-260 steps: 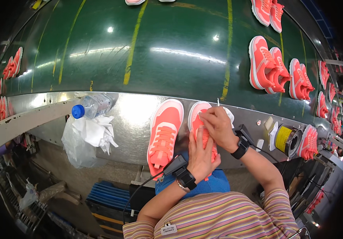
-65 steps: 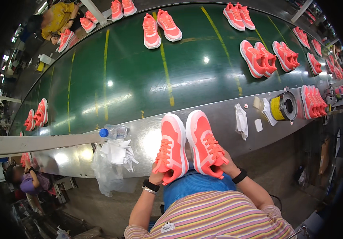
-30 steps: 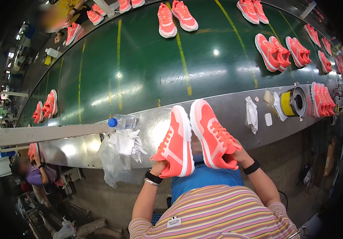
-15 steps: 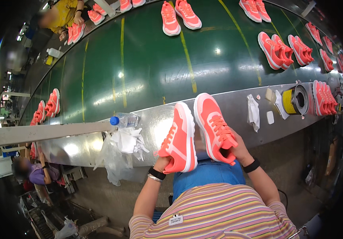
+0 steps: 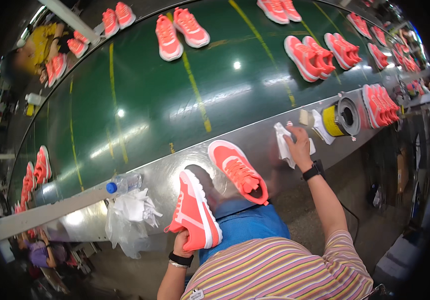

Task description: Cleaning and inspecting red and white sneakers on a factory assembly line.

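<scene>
My left hand is closed around the heel of a coral sneaker, which is tilted so its white sole faces right. Its mate, another coral sneaker, stands on the metal ledge with its toe toward the belt and its heel at the near edge. My right hand is stretched out to the right, over a crumpled white cloth lying on the ledge. Thumb and fingers are curved but apart at the cloth. A small white pad lies partly behind this hand.
Beyond the ledge runs a green belt with pairs of coral sneakers. A yellow-banded can and a beige block stand to the right. At left are a blue-capped bottle, white cloths and a grey bar.
My right hand has let go of its sneaker, now on the ledge, and moved right to the white cloth. The left hand's sneaker has come lower and nearer me. The view has turned.
</scene>
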{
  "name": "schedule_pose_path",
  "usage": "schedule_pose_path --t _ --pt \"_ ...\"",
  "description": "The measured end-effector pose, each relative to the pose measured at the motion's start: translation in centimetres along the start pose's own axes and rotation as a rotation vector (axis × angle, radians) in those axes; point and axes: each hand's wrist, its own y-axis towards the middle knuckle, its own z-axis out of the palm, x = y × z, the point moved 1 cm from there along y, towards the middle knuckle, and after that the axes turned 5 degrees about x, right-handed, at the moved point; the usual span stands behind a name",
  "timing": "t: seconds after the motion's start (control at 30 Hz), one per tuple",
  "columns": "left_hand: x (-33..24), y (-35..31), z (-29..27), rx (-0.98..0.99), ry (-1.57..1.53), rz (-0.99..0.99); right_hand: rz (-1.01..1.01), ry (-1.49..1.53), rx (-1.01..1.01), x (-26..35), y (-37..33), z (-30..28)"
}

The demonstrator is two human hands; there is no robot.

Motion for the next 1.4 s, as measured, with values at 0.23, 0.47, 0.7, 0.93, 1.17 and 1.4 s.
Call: schedule_pose_path --t 0.23,0.47,0.7,0.93,1.17,1.4 --pt "0.7 -0.1 0.2 -0.029 -0.204 -0.063 0.076 0.217 0.092 0.5 1.5 1.4" --pt "1.7 -0.3 0.0 -0.009 -0.239 -0.086 -0.14 0.484 0.708 20.6 -1.3 2.2" --pt "1.8 -0.1 0.4 0.029 -0.168 -0.027 -0.25 0.203 0.898 24.6 -3.9 11.3" --pt "2.9 0.6 -0.5 0.106 -0.189 0.024 -0.335 0.157 0.911 24.8 -2.0 15.7" --pt "3.8 1.3 -0.3 0.151 -0.302 0.141 -0.459 0.147 0.934 24.7 -1.9 15.2" --pt "3.5 1.1 0.1 0.159 -0.298 0.142 -0.313 0.19 0.928 24.3 -2.8 13.9"
